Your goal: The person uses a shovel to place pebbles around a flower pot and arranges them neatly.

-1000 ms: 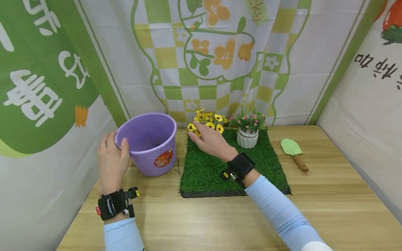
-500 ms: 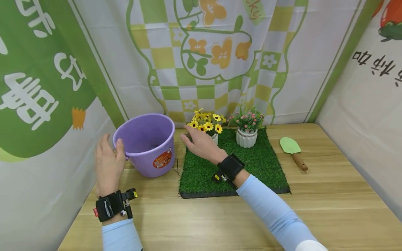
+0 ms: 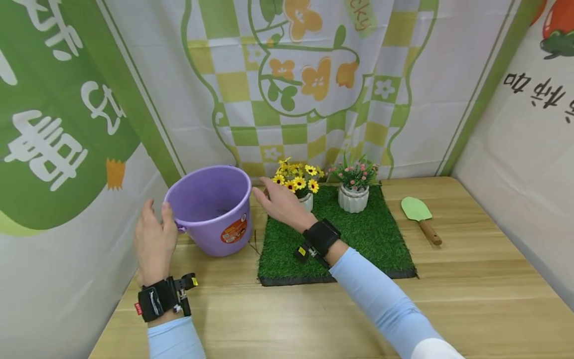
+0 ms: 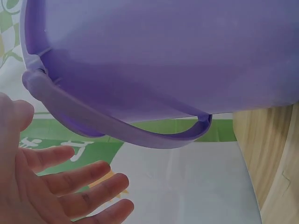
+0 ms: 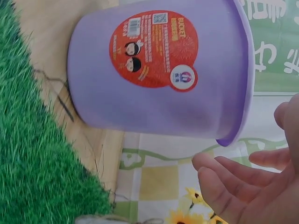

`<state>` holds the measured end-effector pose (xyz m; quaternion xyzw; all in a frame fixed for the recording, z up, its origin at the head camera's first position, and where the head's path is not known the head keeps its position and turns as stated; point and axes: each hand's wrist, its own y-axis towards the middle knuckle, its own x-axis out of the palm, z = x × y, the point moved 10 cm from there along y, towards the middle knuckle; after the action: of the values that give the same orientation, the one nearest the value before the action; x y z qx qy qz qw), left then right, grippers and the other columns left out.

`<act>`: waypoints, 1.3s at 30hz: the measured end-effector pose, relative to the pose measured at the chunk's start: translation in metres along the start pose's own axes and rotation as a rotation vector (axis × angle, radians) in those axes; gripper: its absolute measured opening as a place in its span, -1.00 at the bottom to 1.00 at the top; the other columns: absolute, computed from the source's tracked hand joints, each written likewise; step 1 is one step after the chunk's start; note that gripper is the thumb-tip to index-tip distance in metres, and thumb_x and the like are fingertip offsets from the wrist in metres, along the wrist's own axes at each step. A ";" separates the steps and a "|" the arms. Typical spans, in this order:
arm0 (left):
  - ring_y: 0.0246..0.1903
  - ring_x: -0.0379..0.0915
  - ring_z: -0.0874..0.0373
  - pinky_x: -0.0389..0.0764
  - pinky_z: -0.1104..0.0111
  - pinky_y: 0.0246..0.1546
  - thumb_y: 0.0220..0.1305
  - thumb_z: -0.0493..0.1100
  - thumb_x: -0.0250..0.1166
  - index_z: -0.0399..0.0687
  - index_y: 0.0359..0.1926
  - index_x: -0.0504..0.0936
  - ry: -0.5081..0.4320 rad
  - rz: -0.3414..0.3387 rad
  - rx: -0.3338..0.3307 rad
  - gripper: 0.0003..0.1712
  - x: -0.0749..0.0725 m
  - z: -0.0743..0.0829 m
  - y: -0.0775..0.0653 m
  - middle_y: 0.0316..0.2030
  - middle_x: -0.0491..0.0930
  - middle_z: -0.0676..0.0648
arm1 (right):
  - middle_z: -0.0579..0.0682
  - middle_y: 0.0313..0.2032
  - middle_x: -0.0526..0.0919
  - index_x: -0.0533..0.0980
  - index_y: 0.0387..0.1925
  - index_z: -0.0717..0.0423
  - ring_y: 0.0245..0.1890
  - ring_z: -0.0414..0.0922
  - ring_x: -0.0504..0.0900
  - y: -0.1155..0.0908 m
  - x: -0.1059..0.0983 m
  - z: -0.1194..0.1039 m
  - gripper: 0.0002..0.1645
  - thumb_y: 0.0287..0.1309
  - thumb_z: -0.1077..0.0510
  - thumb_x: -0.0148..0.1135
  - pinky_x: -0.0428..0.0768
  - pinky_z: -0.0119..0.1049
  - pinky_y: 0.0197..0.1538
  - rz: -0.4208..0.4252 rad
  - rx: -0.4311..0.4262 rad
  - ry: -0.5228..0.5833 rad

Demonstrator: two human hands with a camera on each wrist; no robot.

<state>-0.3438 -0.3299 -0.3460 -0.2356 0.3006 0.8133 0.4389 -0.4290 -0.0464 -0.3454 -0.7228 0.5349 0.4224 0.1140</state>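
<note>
A purple bucket (image 3: pixel 214 234) with a red label stands upright on the left of the wooden table. My left hand (image 3: pixel 154 244) is beside its left rim, fingers spread and relaxed. In the left wrist view the bucket's handle (image 4: pixel 154 140) hangs down along its side, and the left fingers (image 4: pixel 88 179) are apart from it. My right hand (image 3: pixel 282 202) is near the bucket's right rim, in front of the pot of yellow flowers (image 3: pixel 305 182), which it partly hides. The right wrist view has these fingers (image 5: pixel 224 182) extended just beyond the rim, holding nothing.
A green turf mat (image 3: pixel 350 244) lies right of the bucket. On it stands a white ribbed pot (image 3: pixel 353 199) with pink flowers. A green hand trowel with a wooden handle (image 3: pixel 429 232) lies farther right. Printed cloth hangs behind and at both sides.
My left hand has come away from the bucket's rim, slightly down and left. The right hand has moved left from over the yellow flowers to near the bucket's right rim.
</note>
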 end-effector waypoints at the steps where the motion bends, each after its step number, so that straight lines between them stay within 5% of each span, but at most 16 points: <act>1: 0.41 0.11 -0.31 0.17 -0.19 0.32 0.48 0.28 -0.29 0.01 0.55 -0.05 -0.002 -0.001 0.000 -0.22 0.001 0.000 0.000 0.48 0.10 -0.26 | 0.05 0.03 0.64 0.18 0.44 0.06 -0.04 -0.10 0.64 0.001 0.001 0.001 -0.27 0.46 -0.27 -0.23 0.61 -0.18 -0.03 -0.001 0.013 0.010; 12: 0.37 0.18 -0.33 0.23 -0.23 0.27 0.46 0.32 -0.31 0.04 0.55 -0.06 -0.008 -0.025 -0.060 -0.20 -0.004 -0.011 -0.002 0.45 0.18 -0.28 | 0.16 0.22 0.54 0.14 0.45 0.12 0.10 -0.01 0.62 0.012 0.018 -0.009 -0.21 0.44 -0.29 -0.21 0.60 -0.11 0.06 -0.012 0.037 0.037; 22: 0.38 0.16 -0.33 0.20 -0.24 0.28 0.47 0.31 -0.31 0.03 0.54 -0.03 -0.011 -0.017 -0.055 -0.21 0.000 -0.009 -0.005 0.45 0.17 -0.28 | 0.17 0.33 0.42 0.09 0.48 0.12 0.26 0.05 0.49 0.011 0.025 0.000 -0.11 0.39 -0.38 -0.22 0.49 -0.01 0.22 -0.046 0.113 0.043; 39: 0.32 0.23 -0.38 0.23 -0.23 0.25 0.46 0.35 -0.40 0.00 0.53 0.02 0.008 -0.053 -0.018 -0.19 0.008 -0.007 0.001 0.38 0.29 -0.31 | 0.19 0.35 0.39 0.05 0.50 0.10 0.27 0.08 0.48 0.014 0.028 -0.001 -0.06 0.35 -0.40 -0.17 0.50 0.01 0.21 -0.061 0.106 0.189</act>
<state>-0.3476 -0.3302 -0.3557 -0.2506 0.2888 0.8030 0.4571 -0.4388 -0.0716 -0.3619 -0.7684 0.5424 0.3201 0.1139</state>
